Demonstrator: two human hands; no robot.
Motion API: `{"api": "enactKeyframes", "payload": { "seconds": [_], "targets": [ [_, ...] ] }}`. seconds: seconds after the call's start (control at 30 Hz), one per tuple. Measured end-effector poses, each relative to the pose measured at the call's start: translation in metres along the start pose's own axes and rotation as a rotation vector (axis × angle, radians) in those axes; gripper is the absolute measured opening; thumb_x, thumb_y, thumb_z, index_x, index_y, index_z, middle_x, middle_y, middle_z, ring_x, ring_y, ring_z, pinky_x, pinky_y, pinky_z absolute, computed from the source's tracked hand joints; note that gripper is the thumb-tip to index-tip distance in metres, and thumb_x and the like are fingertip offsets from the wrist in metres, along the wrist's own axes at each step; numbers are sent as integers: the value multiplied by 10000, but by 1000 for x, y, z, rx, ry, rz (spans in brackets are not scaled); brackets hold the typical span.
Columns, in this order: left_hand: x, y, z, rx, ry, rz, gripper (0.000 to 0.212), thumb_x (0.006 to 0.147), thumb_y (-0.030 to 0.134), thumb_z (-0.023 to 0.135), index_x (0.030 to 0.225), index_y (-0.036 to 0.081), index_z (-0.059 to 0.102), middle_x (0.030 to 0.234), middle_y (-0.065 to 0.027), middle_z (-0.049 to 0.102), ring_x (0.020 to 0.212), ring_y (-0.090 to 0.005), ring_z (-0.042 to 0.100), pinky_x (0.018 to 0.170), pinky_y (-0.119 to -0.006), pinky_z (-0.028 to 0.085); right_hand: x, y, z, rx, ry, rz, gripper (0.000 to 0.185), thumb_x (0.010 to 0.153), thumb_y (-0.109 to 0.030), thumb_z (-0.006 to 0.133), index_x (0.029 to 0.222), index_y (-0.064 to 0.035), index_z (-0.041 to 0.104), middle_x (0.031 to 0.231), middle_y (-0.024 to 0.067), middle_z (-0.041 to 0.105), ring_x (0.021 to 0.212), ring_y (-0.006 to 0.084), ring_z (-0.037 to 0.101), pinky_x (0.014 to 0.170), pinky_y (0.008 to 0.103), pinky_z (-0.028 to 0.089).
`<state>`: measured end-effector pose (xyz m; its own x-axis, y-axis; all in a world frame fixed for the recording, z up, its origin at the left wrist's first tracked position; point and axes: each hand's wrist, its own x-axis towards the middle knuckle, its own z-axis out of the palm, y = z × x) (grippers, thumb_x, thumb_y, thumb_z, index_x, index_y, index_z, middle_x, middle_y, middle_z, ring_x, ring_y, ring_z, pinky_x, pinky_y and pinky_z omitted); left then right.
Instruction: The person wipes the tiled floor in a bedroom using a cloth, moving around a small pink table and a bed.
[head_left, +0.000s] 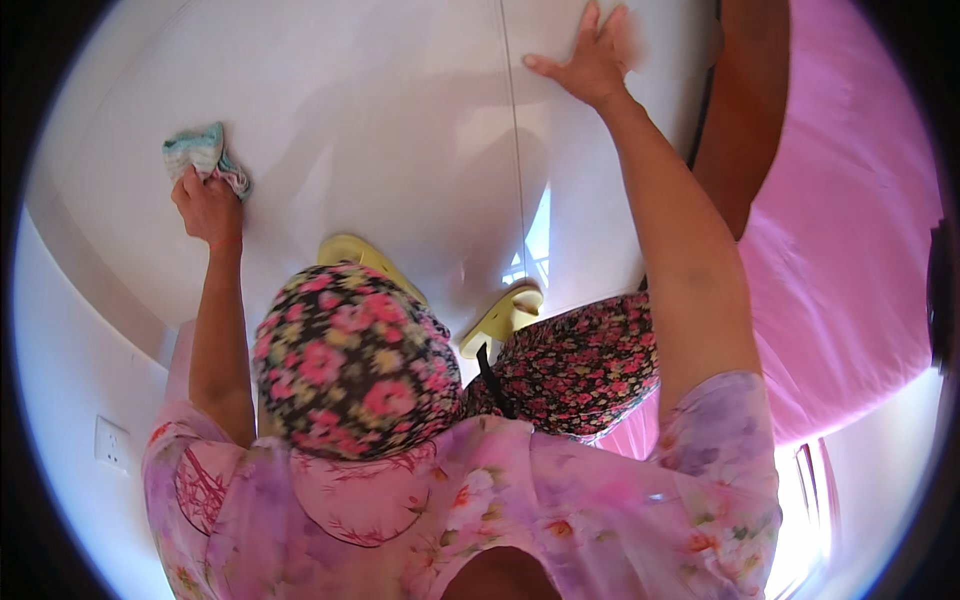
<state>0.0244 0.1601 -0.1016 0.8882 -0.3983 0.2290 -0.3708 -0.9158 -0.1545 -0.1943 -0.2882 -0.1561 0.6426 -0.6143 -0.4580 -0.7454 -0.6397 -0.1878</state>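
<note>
My left hand (206, 206) grips a folded cloth (196, 150), pale teal and white with a pinkish edge, against the glossy white tiled floor (390, 150). A thin red string circles that wrist. At the upper right, my right hand (592, 64) is spread over the same floor with nothing in it. Some of its fingers are blurred, and I cannot tell whether the palm rests on the tile. A dark tile joint (514, 120) runs just left of the right hand.
A bed with a pink sheet (840, 225) and a brown frame (746, 105) borders my right side. Yellow slippers (499, 319) show beyond my floral-covered knees (360, 360). At the left rise a skirting (97, 277) and a white wall with a socket (112, 444).
</note>
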Motion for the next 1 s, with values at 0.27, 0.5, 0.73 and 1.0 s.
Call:
{"api": "enactKeyframes", "payload": {
  "seconds": [0.27,0.5,0.73,1.0],
  "targets": [
    [-6,49,-65,81,-361,-59,234,835,233,536,1040,127,500,1118,-113,518,1031,-320,528,775,-452,468,-31,79,9,-158,521,-144,883,746,-664,480,1400,-106,275,1449,143,244,1371,286,103,1072,543,20],
    [63,72,-1,90,-491,104,226,856,266,493,995,89,497,1057,-164,526,868,-368,603,707,-472,495,28,52,0,-164,542,-77,744,801,-620,440,1387,-184,298,1454,170,191,1360,323,108,1069,545,63],
    [20,227,3,-97,-427,125,137,819,166,496,923,85,534,991,-140,535,812,-324,596,669,-435,500,89,107,-7,-176,491,-15,699,821,-591,433,1371,-172,333,1451,153,210,1357,308,129,1070,532,83],
    [-18,276,-9,-305,-372,-17,95,784,89,528,876,107,518,948,-118,507,814,-310,585,622,-438,481,98,120,-11,-209,476,-15,676,834,-584,424,1364,-172,343,1439,155,228,1344,307,161,1064,540,100]
  ]
}}
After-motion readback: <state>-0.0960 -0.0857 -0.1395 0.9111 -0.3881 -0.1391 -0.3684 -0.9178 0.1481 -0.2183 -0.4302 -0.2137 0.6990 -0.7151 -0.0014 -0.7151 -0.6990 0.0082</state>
